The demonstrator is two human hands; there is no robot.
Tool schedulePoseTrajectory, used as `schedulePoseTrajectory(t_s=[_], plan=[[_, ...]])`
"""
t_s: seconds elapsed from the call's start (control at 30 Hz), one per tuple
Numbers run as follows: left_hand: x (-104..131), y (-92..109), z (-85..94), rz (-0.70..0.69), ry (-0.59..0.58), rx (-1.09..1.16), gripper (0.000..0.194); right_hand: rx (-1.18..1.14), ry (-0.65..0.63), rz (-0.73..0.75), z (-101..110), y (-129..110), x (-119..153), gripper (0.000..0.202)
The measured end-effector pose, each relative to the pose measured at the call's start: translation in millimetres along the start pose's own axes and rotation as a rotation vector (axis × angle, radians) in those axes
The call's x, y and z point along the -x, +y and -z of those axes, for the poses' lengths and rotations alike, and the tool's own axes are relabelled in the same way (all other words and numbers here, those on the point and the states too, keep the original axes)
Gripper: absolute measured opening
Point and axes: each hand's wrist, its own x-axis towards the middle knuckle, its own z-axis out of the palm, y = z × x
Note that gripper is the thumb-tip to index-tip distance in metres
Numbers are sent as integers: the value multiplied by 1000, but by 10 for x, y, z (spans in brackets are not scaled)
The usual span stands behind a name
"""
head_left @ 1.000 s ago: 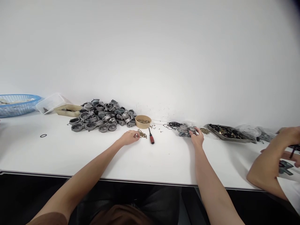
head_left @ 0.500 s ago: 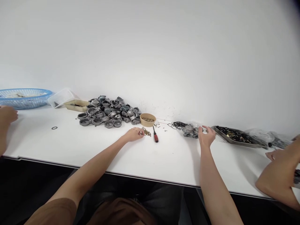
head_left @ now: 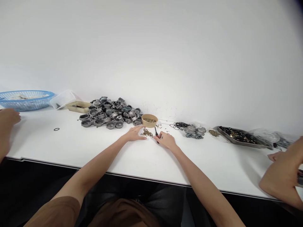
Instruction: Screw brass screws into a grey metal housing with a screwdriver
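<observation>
Small brass screws (head_left: pixel 147 133) lie in a loose pile on the white table (head_left: pixel 132 157). My left hand (head_left: pixel 135 133) rests at the pile's left side, thumb and fingers spread apart, holding nothing. On the other side, my right hand (head_left: pixel 166 139) reaches over the red handle of a screwdriver (head_left: pixel 157 135), its fingers bent around it; whether it grips the handle is hard to tell. Behind the pile stands a round tan bowl (head_left: pixel 149 120) with more small screws inside. Several grey metal housings (head_left: pixel 194 131) sit together to the right, beside tangled black rings (head_left: pixel 180 126).
A large heap of grey housings (head_left: pixel 111 113) lies at the left back, near a yellowish tray (head_left: pixel 79 107), a clear box (head_left: pixel 63 98) and a blue basket (head_left: pixel 30 102). At the right is a metal tray (head_left: pixel 246 144) of parts. Other people's arms show at both edges.
My right hand has left the small group of housings and moved left to the screwdriver. My left hand has opened, its thumb and fingers now spread beside the screws.
</observation>
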Motion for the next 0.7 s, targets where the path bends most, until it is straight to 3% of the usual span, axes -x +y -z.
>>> schedulePoseTrajectory(t_s=[0.1,0.2,0.4,0.7], plan=[[-82,-60,-35,22,-42,-68,99,62,-59,-49,-9,-63,-15,38],[-134,-81,-47,38,-67,-75,100,59,-129,-83,112,46,-31,26],[-119,-5,-88,77,-155,-27,97,0,-176,59,305,282,65,23],[-209,93,-308,-9,-84,106,86,37,-59,76,55,78,14,22]])
